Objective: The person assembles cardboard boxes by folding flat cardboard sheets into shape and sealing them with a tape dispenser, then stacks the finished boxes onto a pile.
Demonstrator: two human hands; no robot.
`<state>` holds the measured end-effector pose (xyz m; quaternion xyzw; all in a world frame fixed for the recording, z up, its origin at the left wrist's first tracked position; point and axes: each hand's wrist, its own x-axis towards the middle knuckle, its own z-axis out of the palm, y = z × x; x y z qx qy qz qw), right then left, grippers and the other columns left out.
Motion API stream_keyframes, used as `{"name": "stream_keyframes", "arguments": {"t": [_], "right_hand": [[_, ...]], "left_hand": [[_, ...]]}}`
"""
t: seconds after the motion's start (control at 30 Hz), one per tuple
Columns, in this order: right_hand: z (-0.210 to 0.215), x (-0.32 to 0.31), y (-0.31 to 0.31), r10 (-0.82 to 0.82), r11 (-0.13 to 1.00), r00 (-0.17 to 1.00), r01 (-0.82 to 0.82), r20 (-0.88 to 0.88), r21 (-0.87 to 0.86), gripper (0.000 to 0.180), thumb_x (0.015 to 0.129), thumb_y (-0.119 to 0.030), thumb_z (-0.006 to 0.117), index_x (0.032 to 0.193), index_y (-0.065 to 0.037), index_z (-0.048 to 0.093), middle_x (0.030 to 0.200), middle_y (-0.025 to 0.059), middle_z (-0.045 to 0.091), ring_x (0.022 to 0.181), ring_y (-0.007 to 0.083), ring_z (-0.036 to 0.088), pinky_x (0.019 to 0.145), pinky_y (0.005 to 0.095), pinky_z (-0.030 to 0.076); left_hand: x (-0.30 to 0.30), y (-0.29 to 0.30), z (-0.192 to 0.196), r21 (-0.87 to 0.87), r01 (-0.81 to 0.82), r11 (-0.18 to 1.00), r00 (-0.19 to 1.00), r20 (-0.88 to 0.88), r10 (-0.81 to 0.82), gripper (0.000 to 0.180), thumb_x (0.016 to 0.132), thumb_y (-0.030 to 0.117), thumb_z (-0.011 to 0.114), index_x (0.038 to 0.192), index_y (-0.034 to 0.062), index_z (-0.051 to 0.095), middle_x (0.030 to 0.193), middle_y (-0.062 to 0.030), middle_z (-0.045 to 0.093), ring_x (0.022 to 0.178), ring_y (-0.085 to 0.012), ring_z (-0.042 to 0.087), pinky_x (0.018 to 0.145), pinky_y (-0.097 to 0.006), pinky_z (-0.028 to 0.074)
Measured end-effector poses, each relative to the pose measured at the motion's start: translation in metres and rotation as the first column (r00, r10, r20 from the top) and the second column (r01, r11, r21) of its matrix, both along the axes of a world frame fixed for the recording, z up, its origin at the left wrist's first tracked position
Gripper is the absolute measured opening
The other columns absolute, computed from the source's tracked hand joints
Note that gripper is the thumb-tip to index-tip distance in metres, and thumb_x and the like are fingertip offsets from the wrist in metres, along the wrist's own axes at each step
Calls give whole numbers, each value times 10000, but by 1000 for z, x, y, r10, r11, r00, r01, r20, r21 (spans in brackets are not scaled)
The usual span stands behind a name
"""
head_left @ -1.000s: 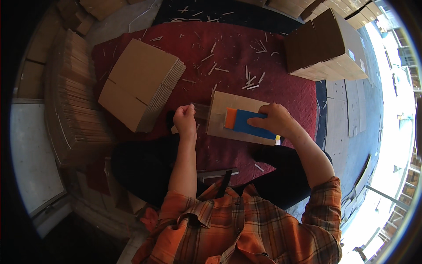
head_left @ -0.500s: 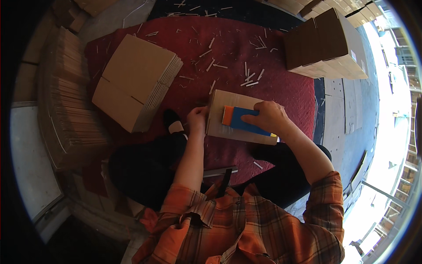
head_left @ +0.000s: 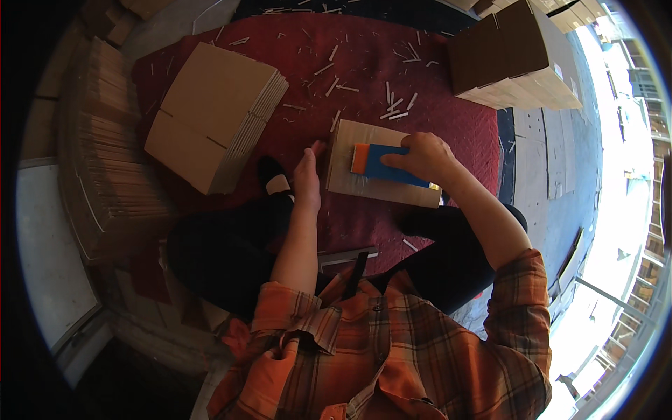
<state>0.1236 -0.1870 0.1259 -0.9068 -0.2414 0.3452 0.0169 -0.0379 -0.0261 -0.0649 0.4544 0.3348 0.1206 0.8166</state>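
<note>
While the left hand [head_left: 306, 183] braces the flat cardboard box [head_left: 350, 183] on the red mat [head_left: 364, 77] with loosely extended fingers, the right hand [head_left: 422, 157], fingers closed on a blue-and-orange scraper [head_left: 381, 162], seems mid-press, probably needing a firm stroke across the panel.
</note>
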Motion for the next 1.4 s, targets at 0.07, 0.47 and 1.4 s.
{"name": "stream_keyframes", "arguments": {"t": [0.07, 0.47, 1.4], "right_hand": [[1, -1, 5, 6, 1000, 1000, -6, 4, 29, 580, 773, -570, 692, 953, -20, 734, 856, 179, 706, 841, 299, 705, 822, 402, 537], [0, 2, -3, 32, 999, 999, -33, 17, 23, 624, 776, -612, 671, 1051, -54, 733, 971, 171, 712, 935, 292, 698, 852, 411, 537], [2, 18, -30, 141, 974, 987, -124, -79, 191, 612, 807, -587, 627, 965, -5, 736, 890, 173, 709, 895, 314, 697, 841, 406, 540]], "left_hand": [[-4, 2, 4, -104, 53, 993, 998, -28, -56, 605, 1018, 483, 426, 1430, 41, 463, 1419, -131, 513, 1291, -209, 473, 1100, -323, 308], [-34, -38, 18, 476, 389, 789, 921, -217, -324, 930, 799, 91, 750, 1529, 23, 178, 1432, -178, 470, 1294, -246, 482, 1057, -348, 403], [-4, -50, 66, 765, 604, -222, 774, -630, -67, 961, 828, 602, 627, 1533, 85, 227, 1599, -122, 218, 1482, -332, 173, 1164, -599, 167]]}}
